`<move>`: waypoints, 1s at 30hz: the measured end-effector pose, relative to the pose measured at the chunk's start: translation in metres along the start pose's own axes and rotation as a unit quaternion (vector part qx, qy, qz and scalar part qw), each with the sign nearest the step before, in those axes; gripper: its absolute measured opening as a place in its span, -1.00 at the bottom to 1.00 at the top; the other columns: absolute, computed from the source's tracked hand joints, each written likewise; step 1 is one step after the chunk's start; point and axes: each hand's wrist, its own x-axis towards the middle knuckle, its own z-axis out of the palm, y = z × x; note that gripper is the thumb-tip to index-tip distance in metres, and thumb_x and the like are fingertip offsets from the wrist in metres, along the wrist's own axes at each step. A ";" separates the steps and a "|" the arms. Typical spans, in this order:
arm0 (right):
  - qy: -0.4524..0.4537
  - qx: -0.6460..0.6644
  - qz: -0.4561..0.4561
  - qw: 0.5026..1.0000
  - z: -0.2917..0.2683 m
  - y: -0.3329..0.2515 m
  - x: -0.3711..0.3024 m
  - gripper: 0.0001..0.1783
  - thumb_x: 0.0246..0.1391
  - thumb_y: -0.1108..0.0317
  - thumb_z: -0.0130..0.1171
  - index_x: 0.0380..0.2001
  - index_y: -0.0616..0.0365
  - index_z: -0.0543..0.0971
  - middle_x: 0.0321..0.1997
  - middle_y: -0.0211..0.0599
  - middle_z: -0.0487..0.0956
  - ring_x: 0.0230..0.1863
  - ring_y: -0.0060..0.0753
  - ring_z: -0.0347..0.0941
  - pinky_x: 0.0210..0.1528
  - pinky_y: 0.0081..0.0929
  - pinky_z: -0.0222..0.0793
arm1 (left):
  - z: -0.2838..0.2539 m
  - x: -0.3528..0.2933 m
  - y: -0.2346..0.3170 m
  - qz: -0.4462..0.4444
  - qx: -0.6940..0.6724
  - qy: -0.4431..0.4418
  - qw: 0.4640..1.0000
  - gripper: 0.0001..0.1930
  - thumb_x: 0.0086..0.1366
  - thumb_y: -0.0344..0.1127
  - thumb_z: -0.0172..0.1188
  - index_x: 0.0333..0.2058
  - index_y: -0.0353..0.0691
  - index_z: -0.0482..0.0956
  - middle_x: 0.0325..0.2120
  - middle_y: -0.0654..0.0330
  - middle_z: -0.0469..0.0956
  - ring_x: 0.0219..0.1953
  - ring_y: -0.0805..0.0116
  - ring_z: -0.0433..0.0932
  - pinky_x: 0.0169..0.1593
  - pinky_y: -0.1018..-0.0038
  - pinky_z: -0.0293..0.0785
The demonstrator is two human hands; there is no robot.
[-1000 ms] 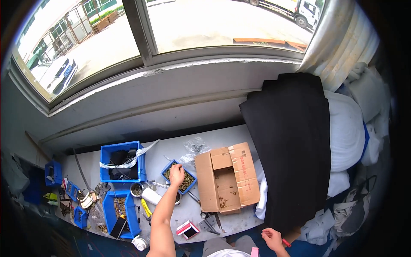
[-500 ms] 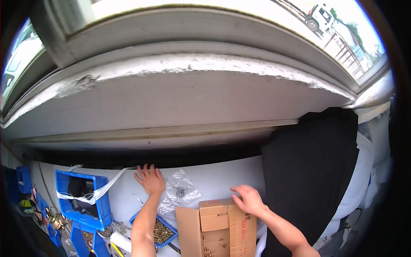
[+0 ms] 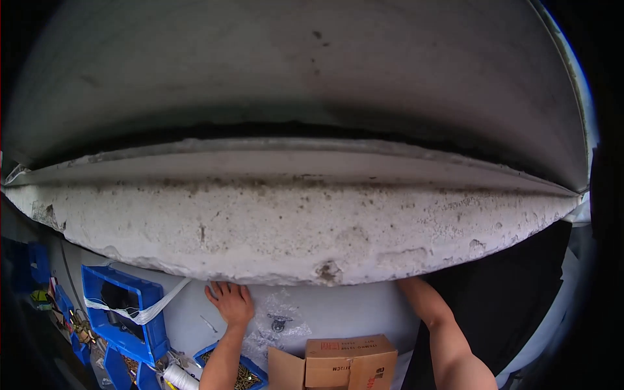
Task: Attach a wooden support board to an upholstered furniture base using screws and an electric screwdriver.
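My left hand (image 3: 232, 303) lies with its fingers spread on the light grey tabletop (image 3: 364, 312), at the far edge below the ledge. Beside it is a crumpled piece of clear bubble wrap (image 3: 276, 322) with a small dark ring-like thing in it. My right forearm (image 3: 448, 331) stretches forward, and the right hand is hidden below the ledge, so its fingers do not show. Between my arms stands a brown cardboard box (image 3: 351, 351), its left flap out. A blue tray (image 3: 253, 367) of small brass-coloured parts sits by my left forearm, partly covered by it.
The rough whitish ledge (image 3: 292, 227) spans the view above the table's far edge. At left, a blue bin (image 3: 156, 312) holds dark things, with a white strap (image 3: 156, 305) across it. More blue bins and a white spool (image 3: 180, 377) lie nearer. Black cloth (image 3: 500, 299) drapes the right side.
The view has moved forward and down, so the ledge now fills much of it. My right hand has left the cardboard box and reached forward below the ledge. My left hand stays in place.
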 end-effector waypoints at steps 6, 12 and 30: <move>0.025 -0.032 -0.092 0.995 0.002 -0.018 0.080 -0.50 0.25 0.18 0.12 0.21 0.09 0.48 0.24 0.11 0.47 0.25 0.29 0.36 0.33 0.05 0.27 | -0.002 -0.003 -0.017 0.014 -0.045 0.060 0.997 -0.60 0.29 -0.09 0.08 -0.06 -0.25 0.64 0.10 -0.03 0.49 0.34 -0.24 0.19 0.43 -0.28 -0.24; 0.069 -0.020 -0.316 0.946 0.011 -0.181 0.230 -0.50 0.25 0.17 0.13 0.21 0.09 0.48 0.24 0.11 0.47 0.25 0.29 0.36 0.32 0.06 0.27 | 0.000 -0.002 -0.002 0.014 -0.068 0.064 0.996 -0.66 0.32 -0.03 0.13 -0.07 -0.04 0.65 0.12 0.12 0.49 0.38 -0.08 0.17 0.41 -0.22 -0.20; 0.024 -0.165 -0.286 0.944 -0.046 0.006 0.189 -0.50 0.24 0.17 0.13 0.20 0.11 0.48 0.22 0.11 0.48 0.24 0.30 0.36 0.31 0.07 0.27 | -0.017 0.002 -0.005 -0.020 -0.099 0.049 0.994 -0.62 0.26 -0.05 0.16 -0.05 -0.11 0.64 0.15 0.09 0.45 0.40 -0.10 0.12 0.45 -0.23 -0.24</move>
